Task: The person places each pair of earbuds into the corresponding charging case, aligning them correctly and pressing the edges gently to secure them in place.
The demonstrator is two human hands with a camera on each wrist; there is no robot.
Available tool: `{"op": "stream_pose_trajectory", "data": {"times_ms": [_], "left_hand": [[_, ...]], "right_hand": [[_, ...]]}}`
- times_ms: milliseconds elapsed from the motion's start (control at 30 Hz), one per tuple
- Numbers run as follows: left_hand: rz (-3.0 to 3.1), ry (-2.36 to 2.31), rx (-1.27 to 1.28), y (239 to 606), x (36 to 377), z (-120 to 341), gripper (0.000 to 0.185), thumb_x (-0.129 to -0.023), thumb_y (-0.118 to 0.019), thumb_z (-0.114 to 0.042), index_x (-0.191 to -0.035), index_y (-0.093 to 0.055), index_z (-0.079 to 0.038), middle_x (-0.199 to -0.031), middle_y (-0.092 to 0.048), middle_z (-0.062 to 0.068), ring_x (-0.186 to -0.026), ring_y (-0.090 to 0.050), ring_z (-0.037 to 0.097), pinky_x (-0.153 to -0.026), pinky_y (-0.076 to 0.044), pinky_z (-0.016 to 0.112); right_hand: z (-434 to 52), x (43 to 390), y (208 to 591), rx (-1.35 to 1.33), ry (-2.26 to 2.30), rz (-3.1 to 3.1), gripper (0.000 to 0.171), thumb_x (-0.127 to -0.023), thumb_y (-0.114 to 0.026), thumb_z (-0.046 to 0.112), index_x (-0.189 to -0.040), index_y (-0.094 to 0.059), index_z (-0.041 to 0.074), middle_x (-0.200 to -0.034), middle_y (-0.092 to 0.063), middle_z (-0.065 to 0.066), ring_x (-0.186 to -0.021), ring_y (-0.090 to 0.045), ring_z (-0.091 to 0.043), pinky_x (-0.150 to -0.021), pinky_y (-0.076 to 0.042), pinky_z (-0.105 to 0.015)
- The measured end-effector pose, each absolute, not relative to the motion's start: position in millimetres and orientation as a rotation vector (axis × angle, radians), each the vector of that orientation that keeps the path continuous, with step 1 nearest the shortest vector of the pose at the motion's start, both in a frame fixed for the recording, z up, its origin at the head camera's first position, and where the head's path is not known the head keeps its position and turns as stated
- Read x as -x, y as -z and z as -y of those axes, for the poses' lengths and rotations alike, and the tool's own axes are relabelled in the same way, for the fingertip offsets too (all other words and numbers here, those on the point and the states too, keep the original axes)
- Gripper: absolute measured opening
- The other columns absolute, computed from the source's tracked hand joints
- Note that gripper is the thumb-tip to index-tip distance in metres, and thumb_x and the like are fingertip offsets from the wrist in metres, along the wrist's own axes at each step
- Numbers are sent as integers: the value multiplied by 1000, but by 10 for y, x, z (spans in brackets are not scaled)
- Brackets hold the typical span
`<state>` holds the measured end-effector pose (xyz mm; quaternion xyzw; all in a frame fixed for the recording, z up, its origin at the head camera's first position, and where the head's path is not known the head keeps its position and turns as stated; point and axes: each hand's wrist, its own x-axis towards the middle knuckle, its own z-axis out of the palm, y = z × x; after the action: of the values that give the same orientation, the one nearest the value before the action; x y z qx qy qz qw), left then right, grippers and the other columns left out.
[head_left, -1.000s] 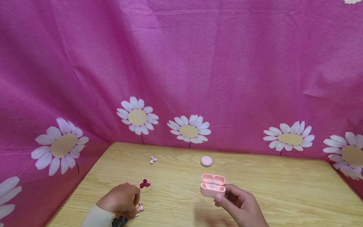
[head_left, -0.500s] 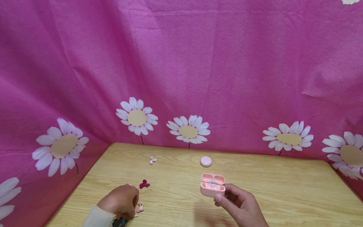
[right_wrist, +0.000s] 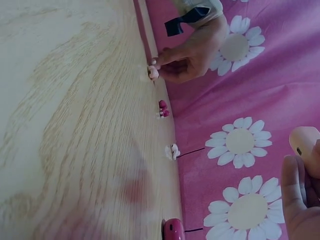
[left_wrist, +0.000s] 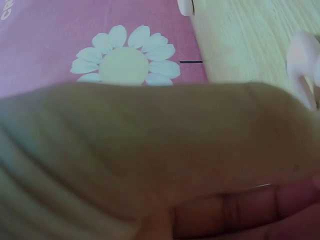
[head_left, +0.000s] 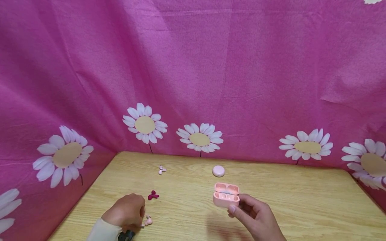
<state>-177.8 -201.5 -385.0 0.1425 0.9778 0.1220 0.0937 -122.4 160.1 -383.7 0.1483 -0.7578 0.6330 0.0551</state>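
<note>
Earbuds [head_left: 148, 221], a pale pink pair, lie on the wooden table [head_left: 301, 197] at the lower left of the head view, right at the fingertips of the left hand [head_left: 126, 212]. That hand curls down over them, and from here I cannot tell whether it already pinches one or only touches. They look tiny, light, hard and glossy, so I would judge them slippery and best taken by the stem between thumb and forefinger. Lower centre, the right hand [head_left: 254, 217] grips a pink charging case [head_left: 226, 195], fingers wrapped round its base, lid hinged open. Both sockets inside look bare. A dark red earbud pair [head_left: 153, 195] sits just above the left hand, a whitish pair [head_left: 162, 169] farther back, and a round pink closed case [head_left: 218, 171] near the daisy-print pink cloth [head_left: 193, 77].

From the left wrist, the left hand [left_wrist: 160, 165] fills nearly the whole frame; a pink earbud [left_wrist: 301, 65] shows blurred at the right edge on the table [left_wrist: 240, 35], and the grip stays hidden.

From the right wrist, the left hand [right_wrist: 192, 52] sits upper centre, fingertips together at the pink earbuds [right_wrist: 153, 73]. Below it come the dark red pair [right_wrist: 163, 108], the whitish pair [right_wrist: 172, 151] and the round case [right_wrist: 173, 230]. At the right edge the right hand [right_wrist: 302, 200] holds the charging case [right_wrist: 306, 145], its contents out of sight.
</note>
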Motion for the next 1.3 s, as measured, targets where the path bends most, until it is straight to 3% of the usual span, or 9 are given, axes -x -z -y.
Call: {"op": "stream_pose_trajectory", "data": {"times_ms": [267,500,700,1000,1300], "left_hand": [[-2946,-405,-458,3815,1788,2009,23,-64,-71,3,-61,-56,-15,-60,-50,-6,-58,-45,13,-55,-42,32],[-3004,-491,-810,3762,1800,1927,22,-73,-69,-2,-65,-58,-19,-62,-48,-13,-59,-41,4,-55,-37,25],[-3000,-585,-1031,3666,1802,1695,24,-73,-71,-3,-70,-56,-21,-66,-45,-13,-62,-40,0,-57,-36,21],[-2863,-1049,-1168,3494,1791,1369,17,-83,-69,-1,-81,-61,-16,-80,-55,-10,-71,-55,0,-63,-49,19],[-2825,-1252,-1169,3408,1767,1208,12,-85,-71,-4,-88,-65,-13,-86,-63,-6,-75,-60,2,-66,-54,19]], "right_hand": [[-1626,1274,3853,-353,-1919,2356,26,-90,-68,14,-110,-65,-2,-89,-68,-12,-78,-66,-17,-71,-57,-32],[-1636,1331,3914,-414,-1886,2307,21,-90,-68,10,-107,-65,-1,-93,-68,-10,-78,-66,-17,-69,-57,-34],[-1649,1354,3945,-467,-1850,2278,17,-89,-67,7,-104,-66,0,-90,-68,-6,-76,-66,-15,-67,-57,-33],[-1656,1345,3918,-348,-1923,2357,29,-91,-67,16,-113,-64,-3,-92,-68,-9,-79,-66,-17,-70,-57,-33],[-1628,1353,3968,-457,-1866,2298,18,-90,-67,11,-105,-66,1,-89,-67,-10,-75,-66,-16,-65,-56,-32]]}}
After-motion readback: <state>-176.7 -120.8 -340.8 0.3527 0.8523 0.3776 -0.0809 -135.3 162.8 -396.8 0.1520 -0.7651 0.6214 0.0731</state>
